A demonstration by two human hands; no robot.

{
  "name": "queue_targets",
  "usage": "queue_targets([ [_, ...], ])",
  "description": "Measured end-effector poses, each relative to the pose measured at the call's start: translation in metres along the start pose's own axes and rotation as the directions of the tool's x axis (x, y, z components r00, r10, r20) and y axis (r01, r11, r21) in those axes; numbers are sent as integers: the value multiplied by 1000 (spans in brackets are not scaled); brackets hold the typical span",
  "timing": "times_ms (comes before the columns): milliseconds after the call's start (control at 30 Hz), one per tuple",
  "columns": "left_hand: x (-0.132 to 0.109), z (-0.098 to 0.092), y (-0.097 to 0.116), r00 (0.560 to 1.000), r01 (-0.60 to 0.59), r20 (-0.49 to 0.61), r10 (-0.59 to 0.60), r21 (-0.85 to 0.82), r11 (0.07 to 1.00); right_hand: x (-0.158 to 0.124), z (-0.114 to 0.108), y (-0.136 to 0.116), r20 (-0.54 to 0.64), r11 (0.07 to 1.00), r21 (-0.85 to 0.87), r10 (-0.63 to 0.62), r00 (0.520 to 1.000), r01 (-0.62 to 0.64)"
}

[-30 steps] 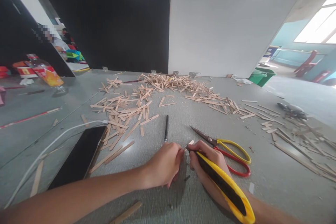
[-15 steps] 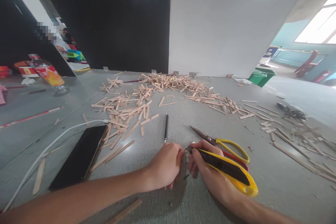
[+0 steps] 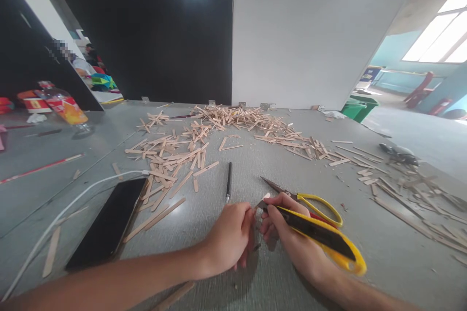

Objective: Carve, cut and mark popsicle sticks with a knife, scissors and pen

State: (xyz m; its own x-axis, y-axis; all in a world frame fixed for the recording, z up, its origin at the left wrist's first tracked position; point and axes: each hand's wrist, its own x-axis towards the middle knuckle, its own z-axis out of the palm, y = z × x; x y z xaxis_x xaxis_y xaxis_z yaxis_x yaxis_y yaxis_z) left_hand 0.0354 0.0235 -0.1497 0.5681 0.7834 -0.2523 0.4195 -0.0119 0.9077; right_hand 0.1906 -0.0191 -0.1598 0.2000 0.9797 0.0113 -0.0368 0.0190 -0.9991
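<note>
My right hand (image 3: 282, 221) is closed around a yellow and black utility knife (image 3: 321, 238), its blade pointing left. The blade tip comes close to the fingertips of my left hand (image 3: 231, 231). That hand is also closed, pinching a small wooden stick (image 3: 267, 196); most of the stick is hidden by fingers and blade, and its pale end shows by my right forefinger. Scissors (image 3: 321, 204) with yellow and red handles lie just beyond the knife, partly covered by it. A slim dark pen-like tool (image 3: 229, 180) lies on the table beyond my left hand.
Loose flat wooden sticks (image 3: 175, 155) are heaped across the grey table (image 3: 204, 204), with thin strips (image 3: 401, 199) at right. A black phone (image 3: 109, 223) with a white cable (image 3: 69, 211) lies at left. A bottle (image 3: 67, 109) stands farther back, before upright black and white panels (image 3: 292, 39).
The knife has tilted slightly, its rear end lower and farther right. The stick's pale end shows more clearly. Both hands stay close together; the whole view has shifted a little.
</note>
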Motion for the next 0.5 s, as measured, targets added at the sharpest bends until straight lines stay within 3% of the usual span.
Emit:
queue_targets([
  [100, 2, 1, -1, 999, -18, 31, 21, -109, 994, -2, 0, -3, 13, 984, -98, -152, 988, 152],
  [233, 9, -7, 2, 987, -40, 142, 75, -235, 971, 0, -3, 2, 86, 968, -107, -218, 972, 227],
  [367, 13, -16, 7, 991, -64, 104, 87, -209, 976, 2, -9, 6, 72, 911, -237, -329, 941, 337],
  [500, 13, -14, 5, 992, -87, 66, 104, -228, 970, 2, -12, 5, 76, 841, -333, -426, 901, 426],
])
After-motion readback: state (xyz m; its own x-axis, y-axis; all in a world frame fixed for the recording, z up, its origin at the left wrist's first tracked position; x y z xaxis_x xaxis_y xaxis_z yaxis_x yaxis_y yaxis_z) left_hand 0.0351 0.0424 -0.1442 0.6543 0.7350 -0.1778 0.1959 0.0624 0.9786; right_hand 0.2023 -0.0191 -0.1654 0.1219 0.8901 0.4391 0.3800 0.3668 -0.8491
